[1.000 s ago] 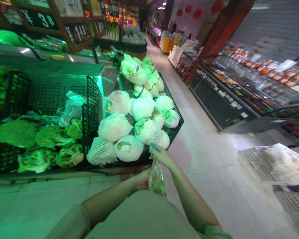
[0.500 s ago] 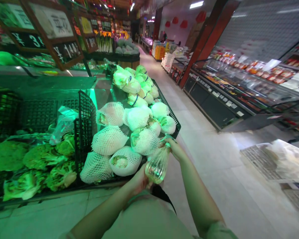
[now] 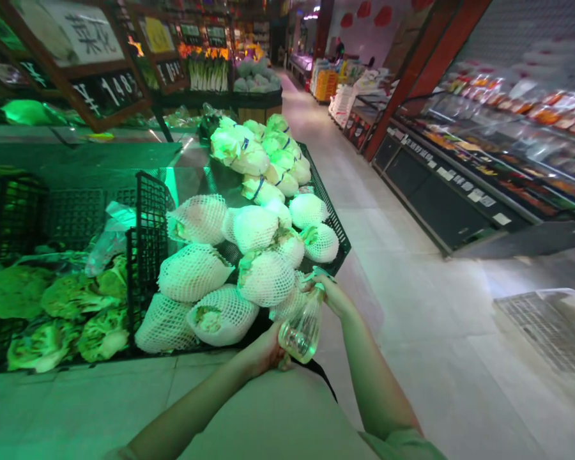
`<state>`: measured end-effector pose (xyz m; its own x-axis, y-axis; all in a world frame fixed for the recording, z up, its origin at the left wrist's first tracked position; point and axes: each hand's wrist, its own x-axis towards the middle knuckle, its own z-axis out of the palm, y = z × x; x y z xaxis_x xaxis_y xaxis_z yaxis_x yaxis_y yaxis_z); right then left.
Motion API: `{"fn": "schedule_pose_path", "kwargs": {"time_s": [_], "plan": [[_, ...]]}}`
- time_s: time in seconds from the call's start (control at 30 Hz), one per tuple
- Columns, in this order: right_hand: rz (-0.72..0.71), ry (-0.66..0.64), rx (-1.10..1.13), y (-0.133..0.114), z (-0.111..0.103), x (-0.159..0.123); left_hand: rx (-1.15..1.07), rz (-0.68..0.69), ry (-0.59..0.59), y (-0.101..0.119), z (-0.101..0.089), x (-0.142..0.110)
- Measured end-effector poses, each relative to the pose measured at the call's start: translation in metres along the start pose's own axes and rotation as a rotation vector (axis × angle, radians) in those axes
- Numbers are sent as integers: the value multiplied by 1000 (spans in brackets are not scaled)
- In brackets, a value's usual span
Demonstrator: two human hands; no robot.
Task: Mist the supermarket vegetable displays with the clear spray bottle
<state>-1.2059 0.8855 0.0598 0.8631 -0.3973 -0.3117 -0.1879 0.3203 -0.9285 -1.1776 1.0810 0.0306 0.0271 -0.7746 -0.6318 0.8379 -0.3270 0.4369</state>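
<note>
On my feed the right hand (image 3: 335,297) pinches the gathered neck of a clear plastic bag (image 3: 301,333), closed on it from above, while the left hand (image 3: 263,352) cups the bag's lower side. The bag sits between the two hands, tilted, its contents too blurred to tell. Just beyond the right hand, foam-netted vegetable heads (image 3: 266,275) lie piled in a black wire display bin (image 3: 333,223) — the nearest almost at the knuckles.
</note>
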Motion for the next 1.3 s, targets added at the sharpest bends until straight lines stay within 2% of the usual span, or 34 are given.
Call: {"fn": "schedule_pose_path", "kwargs": {"time_s": [0.17,0.23,0.33,0.43,0.47,0.5,0.57,0.7,0.83,0.9,1.0,1.13,1.3], "plan": [[59,68,-3,11,-20,10,60,-38,62,-7,5,32],[21,38,8,5,-24,14,29,-20,104,-6,10,38],[-61,-56,-22,-19,-22,25,-22,67,168,5,25,36],[-172,-203,-121,-49,-8,41,-87,281,203,25,47,26],[-215,-256,-140,-58,-1,48,-109,335,178,31,53,23],[-248,-317,-171,-64,7,54,-112,373,164,35,58,21],[-281,-435,-234,-68,23,64,-145,456,227,39,64,20],[-252,-593,-285,-63,48,77,-224,503,356,31,62,26],[-312,-654,-303,-74,56,88,-240,510,306,32,64,23],[-352,-669,-337,-87,58,98,-242,528,274,40,67,17],[-316,-673,-303,-104,60,112,-249,552,291,55,71,10],[-214,-634,-170,-109,45,119,-259,553,286,64,78,14],[-253,-580,-151,-112,-3,119,-265,560,229,62,93,43]]}}
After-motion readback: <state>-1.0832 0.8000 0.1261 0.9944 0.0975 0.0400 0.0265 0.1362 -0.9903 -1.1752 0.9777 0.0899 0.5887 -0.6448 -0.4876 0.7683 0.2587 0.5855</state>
